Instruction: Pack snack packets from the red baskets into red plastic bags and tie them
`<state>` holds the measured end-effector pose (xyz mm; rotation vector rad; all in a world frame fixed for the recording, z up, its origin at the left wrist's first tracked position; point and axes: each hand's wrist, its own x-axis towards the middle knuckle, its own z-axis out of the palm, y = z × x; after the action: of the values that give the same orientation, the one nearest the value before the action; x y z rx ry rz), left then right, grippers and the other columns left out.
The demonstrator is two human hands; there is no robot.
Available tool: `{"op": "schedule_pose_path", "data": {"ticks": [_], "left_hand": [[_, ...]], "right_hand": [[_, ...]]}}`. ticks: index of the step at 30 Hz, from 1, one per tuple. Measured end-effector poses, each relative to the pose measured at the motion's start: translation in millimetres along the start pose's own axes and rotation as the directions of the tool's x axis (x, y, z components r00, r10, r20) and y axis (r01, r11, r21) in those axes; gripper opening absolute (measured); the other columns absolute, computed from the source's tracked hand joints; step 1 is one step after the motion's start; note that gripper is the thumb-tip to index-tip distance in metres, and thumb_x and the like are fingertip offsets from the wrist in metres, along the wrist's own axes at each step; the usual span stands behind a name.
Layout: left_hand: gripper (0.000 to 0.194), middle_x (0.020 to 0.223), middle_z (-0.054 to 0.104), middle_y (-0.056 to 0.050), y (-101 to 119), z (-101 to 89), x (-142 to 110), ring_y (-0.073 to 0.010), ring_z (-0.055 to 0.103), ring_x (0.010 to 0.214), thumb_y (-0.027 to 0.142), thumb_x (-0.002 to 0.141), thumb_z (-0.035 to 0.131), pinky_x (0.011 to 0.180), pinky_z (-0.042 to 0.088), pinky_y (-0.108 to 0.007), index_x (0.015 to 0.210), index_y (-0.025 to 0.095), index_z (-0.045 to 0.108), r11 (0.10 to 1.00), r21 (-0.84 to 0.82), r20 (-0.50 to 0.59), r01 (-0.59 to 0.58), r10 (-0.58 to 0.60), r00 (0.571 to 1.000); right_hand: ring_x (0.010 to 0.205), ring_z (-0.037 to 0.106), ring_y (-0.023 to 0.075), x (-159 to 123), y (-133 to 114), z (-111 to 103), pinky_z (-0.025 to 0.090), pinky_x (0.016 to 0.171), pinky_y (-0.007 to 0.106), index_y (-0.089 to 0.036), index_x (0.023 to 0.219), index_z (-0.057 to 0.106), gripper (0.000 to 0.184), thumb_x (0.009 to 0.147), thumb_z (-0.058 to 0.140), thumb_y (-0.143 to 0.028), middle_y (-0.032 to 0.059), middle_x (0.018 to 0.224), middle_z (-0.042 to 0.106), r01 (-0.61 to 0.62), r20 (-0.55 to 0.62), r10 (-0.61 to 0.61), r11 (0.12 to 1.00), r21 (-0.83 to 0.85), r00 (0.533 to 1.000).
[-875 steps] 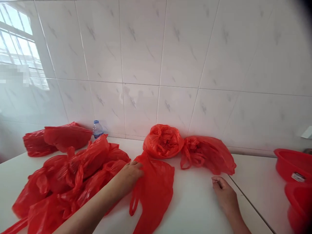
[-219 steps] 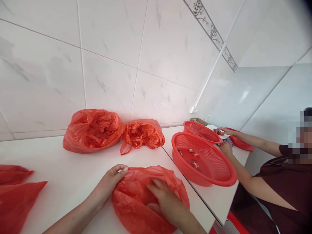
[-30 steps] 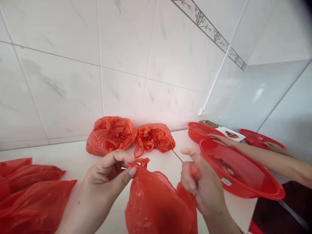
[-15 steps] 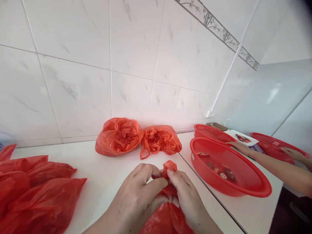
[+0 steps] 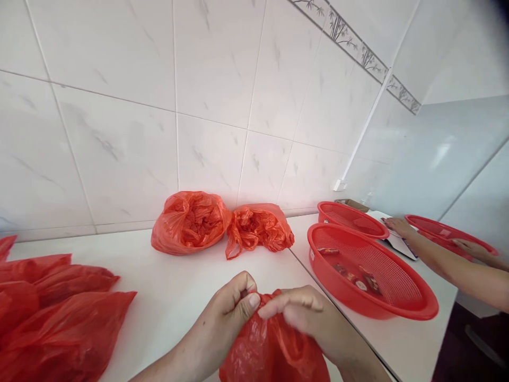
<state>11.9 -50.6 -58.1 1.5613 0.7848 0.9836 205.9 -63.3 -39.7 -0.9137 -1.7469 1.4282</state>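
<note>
A red plastic bag [image 5: 274, 350] stands at the bottom centre of the head view, its lower part cut off by the frame. My left hand [image 5: 234, 305] pinches the top of this bag between thumb and bent fingers. On the bag's right side, my right hand [image 5: 306, 313] has its forefinger stretched along the top edge and seems to grip the plastic; its other fingers are partly blurred. Behind my hands, two crumpled red plastic bags, a fuller one [image 5: 191, 223] and a smaller one [image 5: 260, 228], rest near the wall.
Several red bags [image 5: 71, 318] lie at the left. To the right stands a red plastic basket [image 5: 374, 307] with a few small packets inside. Beyond it are another red basket [image 5: 352, 217], a third [image 5: 449, 228], and another person's arms [image 5: 449, 265]. A tiled wall [image 5: 119, 159] runs behind.
The gathered, twisted top of the bag has come loose and the bag looks wider. My hands have moved slightly apart. The other person's nearer hand has shifted over the printed box.
</note>
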Motion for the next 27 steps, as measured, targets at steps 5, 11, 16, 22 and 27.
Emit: {"op": "schedule_pose_path", "data": {"ticks": [5,11,16,22,27], "left_hand": [[0.031,0.063,0.031,0.008,0,4.3,1,-0.0091,0.026,0.056,0.046,0.090,0.044,0.052,0.024,-0.021,0.073,0.022,0.035,1.000,0.012,-0.045,0.012,-0.012,0.999],[0.021,0.063,0.038,0.007,-6,5.8,0,-0.0110,0.030,0.059,0.030,0.091,0.044,0.055,0.027,-0.023,0.073,0.022,0.037,0.956,0.290,-0.080,0.040,-0.018,0.997],[0.013,0.088,0.055,-0.001,-1,4.3,-2,-0.0164,0.050,0.083,0.014,0.085,0.048,0.073,0.041,-0.029,0.074,0.021,0.046,0.822,0.539,-0.063,-0.182,0.254,0.965],[0.018,0.076,0.057,-0.001,-15,15.6,-9,-0.0143,0.053,0.070,0.020,0.084,0.057,0.060,0.044,-0.025,0.068,0.022,0.048,0.660,0.403,0.318,-0.634,0.549,0.773],[0.030,0.066,0.060,0.000,-27,20.3,-9,-0.0123,0.054,0.057,0.026,0.093,0.045,0.053,0.047,-0.023,0.066,0.024,0.058,0.685,0.322,0.507,-0.653,0.458,0.730]], "right_hand": [[0.075,0.057,0.0130,12,5,3,0.044,0.068,0.025,-0.026,0.109,0.064,0.042,0.072,0.053,-0.010,-0.0010,0.087,0.064,-0.114,-0.327,-0.018,0.917,-0.381,0.945],[0.082,0.061,0.0154,17,16,7,0.044,0.077,0.027,-0.022,0.090,0.069,0.028,0.078,0.045,-0.013,0.0007,0.087,0.069,-0.106,-0.399,-0.045,0.932,-0.347,0.916],[0.088,0.061,0.0171,10,21,-6,0.046,0.080,0.030,-0.021,0.101,0.067,0.026,0.078,0.060,-0.030,0.0048,0.104,0.066,-0.023,-0.289,0.082,0.979,0.205,0.954],[0.083,0.058,0.0185,32,67,-38,0.044,0.079,0.032,-0.017,0.084,0.068,0.019,0.078,0.052,-0.026,0.0051,0.086,0.064,-0.107,-0.642,-0.097,0.957,-0.270,0.761],[0.089,0.059,0.0205,39,125,-57,0.045,0.083,0.033,-0.016,0.085,0.066,0.024,0.079,0.046,-0.028,0.0071,0.091,0.065,-0.203,-0.650,-0.088,0.911,-0.359,0.755]]}}
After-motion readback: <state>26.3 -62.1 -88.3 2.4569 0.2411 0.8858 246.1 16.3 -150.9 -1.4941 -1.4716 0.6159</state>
